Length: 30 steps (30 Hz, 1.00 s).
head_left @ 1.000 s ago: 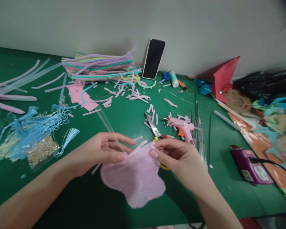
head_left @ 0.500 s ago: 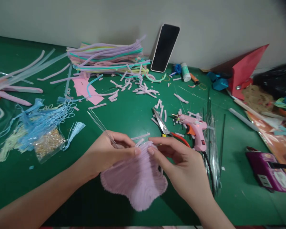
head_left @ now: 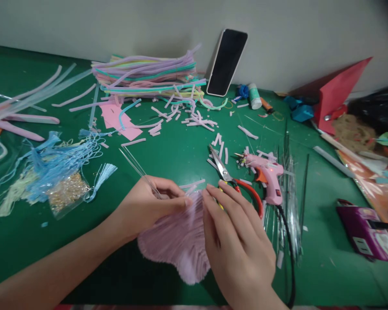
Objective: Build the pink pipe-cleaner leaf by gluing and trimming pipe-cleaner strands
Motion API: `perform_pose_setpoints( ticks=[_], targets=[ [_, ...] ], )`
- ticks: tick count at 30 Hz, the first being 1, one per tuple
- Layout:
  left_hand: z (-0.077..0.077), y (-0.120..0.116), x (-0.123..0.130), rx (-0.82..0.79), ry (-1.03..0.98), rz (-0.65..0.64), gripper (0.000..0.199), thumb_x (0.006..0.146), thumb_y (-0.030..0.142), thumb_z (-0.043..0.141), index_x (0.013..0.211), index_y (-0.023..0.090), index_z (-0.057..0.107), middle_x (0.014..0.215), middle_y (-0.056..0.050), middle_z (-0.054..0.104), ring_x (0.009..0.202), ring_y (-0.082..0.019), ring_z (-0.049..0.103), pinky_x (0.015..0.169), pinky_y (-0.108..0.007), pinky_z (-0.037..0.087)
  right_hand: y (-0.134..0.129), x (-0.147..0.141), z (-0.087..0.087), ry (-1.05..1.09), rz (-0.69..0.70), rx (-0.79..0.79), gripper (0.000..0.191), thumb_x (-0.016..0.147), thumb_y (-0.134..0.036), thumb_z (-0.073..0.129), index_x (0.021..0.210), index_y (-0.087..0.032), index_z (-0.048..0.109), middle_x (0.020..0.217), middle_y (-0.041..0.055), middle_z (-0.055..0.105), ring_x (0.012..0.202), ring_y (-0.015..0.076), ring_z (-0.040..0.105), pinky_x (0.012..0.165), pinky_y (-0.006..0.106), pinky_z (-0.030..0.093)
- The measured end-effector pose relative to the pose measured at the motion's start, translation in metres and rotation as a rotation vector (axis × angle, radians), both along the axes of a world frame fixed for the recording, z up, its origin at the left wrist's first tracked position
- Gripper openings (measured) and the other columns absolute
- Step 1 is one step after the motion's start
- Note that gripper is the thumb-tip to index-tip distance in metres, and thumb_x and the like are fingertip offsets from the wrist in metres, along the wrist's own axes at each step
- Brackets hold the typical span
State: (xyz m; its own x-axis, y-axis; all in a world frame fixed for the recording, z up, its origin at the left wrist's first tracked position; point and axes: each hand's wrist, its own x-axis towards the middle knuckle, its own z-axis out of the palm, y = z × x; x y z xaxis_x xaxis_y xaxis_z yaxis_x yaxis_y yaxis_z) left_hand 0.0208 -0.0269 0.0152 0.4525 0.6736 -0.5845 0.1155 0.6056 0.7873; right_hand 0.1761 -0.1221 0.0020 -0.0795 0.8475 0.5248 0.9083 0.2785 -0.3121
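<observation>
A lilac petal-shaped piece of fuzzy pipe cleaners hangs below my hands, its lower edge wavy. My left hand pinches its narrow upper end between thumb and fingers. Thin wires stick out from the same hand toward the upper left. At the piece's upper right edge my right hand has its fingertips closed together, and the back of the hand covers the right side of the petal. Just behind it lie scissors with red and yellow handles. A short lilac pipe-cleaner piece rests beyond the fingertips.
A pink glue gun with a black cable lies right, beside metal wires. Pipe-cleaner bundles and a propped phone stand at the back. Blue tassels and a bead bag lie left, a purple box far right.
My right hand has turned over, its back now facing up and covering the petal's right side. My left hand keeps its pinch. The view has shifted slightly.
</observation>
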Motion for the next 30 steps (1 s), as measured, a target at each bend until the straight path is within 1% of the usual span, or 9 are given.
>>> perform_pose_setpoints(
  ticks=[4, 7, 9, 11, 13, 15, 20, 27, 30],
  targets=[
    [-0.002, 0.000, -0.001, -0.004, -0.012, 0.006, 0.019, 0.062, 0.029, 0.082, 0.061, 0.015, 0.070, 0.055, 0.001, 0.062, 0.050, -0.008, 0.049, 0.046, -0.018, 0.035, 0.001, 0.002, 0.007, 0.003, 0.023, 0.009, 0.043, 0.081, -0.003, 0.059, 0.122, -0.016, 0.062, 0.119, 0.0117, 0.069, 0.120, 0.0311, 0.058, 0.099, 0.048, 0.049],
    [-0.001, 0.001, -0.002, -0.007, 0.009, -0.023, 0.019, 0.061, 0.029, 0.083, 0.059, 0.015, 0.071, 0.051, 0.002, 0.059, 0.046, -0.007, 0.045, 0.042, -0.017, 0.029, 0.014, 0.017, 0.021, 0.280, -0.055, -0.115, 0.022, 0.084, -0.016, 0.062, 0.104, -0.021, 0.072, 0.108, 0.0076, 0.074, 0.102, 0.0252, 0.068, 0.091, 0.042, 0.055],
    [0.000, 0.002, -0.003, -0.004, 0.001, -0.055, 0.019, 0.061, 0.030, 0.083, 0.058, 0.015, 0.071, 0.049, 0.002, 0.058, 0.044, -0.006, 0.042, 0.040, -0.017, 0.025, 0.027, 0.031, 0.028, 0.605, -0.120, -0.381, 0.016, 0.086, -0.030, 0.063, 0.095, -0.025, 0.075, 0.096, 0.0039, 0.076, 0.086, 0.0200, 0.071, 0.077, 0.034, 0.058],
    [0.001, 0.003, -0.004, -0.008, -0.028, -0.092, 0.019, 0.061, 0.031, 0.084, 0.060, 0.015, 0.073, 0.050, 0.001, 0.059, 0.044, -0.006, 0.043, 0.040, -0.017, 0.026, 0.040, 0.042, 0.030, 0.905, -0.030, -0.694, 0.020, 0.084, -0.042, 0.065, 0.090, -0.027, 0.077, 0.087, 0.0023, 0.077, 0.072, 0.0160, 0.069, 0.062, 0.027, 0.056],
    [0.000, 0.004, -0.005, -0.023, -0.049, -0.115, 0.020, 0.062, 0.033, 0.084, 0.063, 0.015, 0.074, 0.053, 0.000, 0.062, 0.046, -0.007, 0.046, 0.042, -0.017, 0.030, 0.049, 0.048, 0.028, 1.071, 0.074, -0.919, 0.020, 0.081, -0.044, 0.069, 0.088, -0.028, 0.078, 0.080, 0.0011, 0.076, 0.065, 0.0123, 0.065, 0.057, 0.023, 0.051],
    [0.000, 0.004, -0.006, -0.033, -0.049, -0.121, 0.021, 0.063, 0.034, 0.084, 0.064, 0.015, 0.075, 0.055, -0.001, 0.063, 0.048, -0.007, 0.048, 0.044, -0.017, 0.032, 0.054, 0.048, 0.025, 1.144, 0.144, -1.032, 0.016, 0.077, -0.042, 0.073, 0.083, -0.028, 0.078, 0.077, 0.0000, 0.075, 0.063, 0.0102, 0.062, 0.057, 0.021, 0.048],
    [-0.001, 0.004, -0.005, -0.028, -0.063, -0.102, 0.018, 0.060, 0.029, 0.086, 0.063, 0.015, 0.075, 0.052, 0.000, 0.062, 0.046, -0.006, 0.047, 0.042, -0.016, 0.032, 0.055, 0.043, 0.020, 1.163, 0.195, -1.047, 0.012, 0.075, -0.039, 0.076, 0.078, -0.027, 0.078, 0.080, 0.0002, 0.075, 0.067, 0.0108, 0.061, 0.063, 0.023, 0.048],
    [-0.001, 0.003, -0.006, -0.048, -0.092, -0.092, 0.015, 0.061, 0.025, 0.085, 0.064, 0.014, 0.075, 0.055, 0.000, 0.066, 0.049, -0.006, 0.052, 0.045, -0.014, 0.036, 0.054, 0.044, 0.021, 1.054, 0.245, -0.951, 0.016, 0.077, -0.039, 0.074, 0.078, -0.023, 0.076, 0.073, 0.0016, 0.069, 0.061, 0.0104, 0.053, 0.052, 0.022, 0.042],
    [-0.001, 0.003, -0.005, -0.036, -0.110, -0.087, 0.014, 0.063, 0.025, 0.084, 0.063, 0.014, 0.075, 0.053, 0.001, 0.064, 0.047, -0.004, 0.049, 0.044, -0.012, 0.035, 0.053, 0.042, 0.022, 1.040, 0.255, -0.915, 0.015, 0.077, -0.037, 0.074, 0.077, -0.022, 0.075, 0.074, 0.0017, 0.068, 0.057, 0.0089, 0.051, 0.048, 0.021, 0.040]
  ],
)
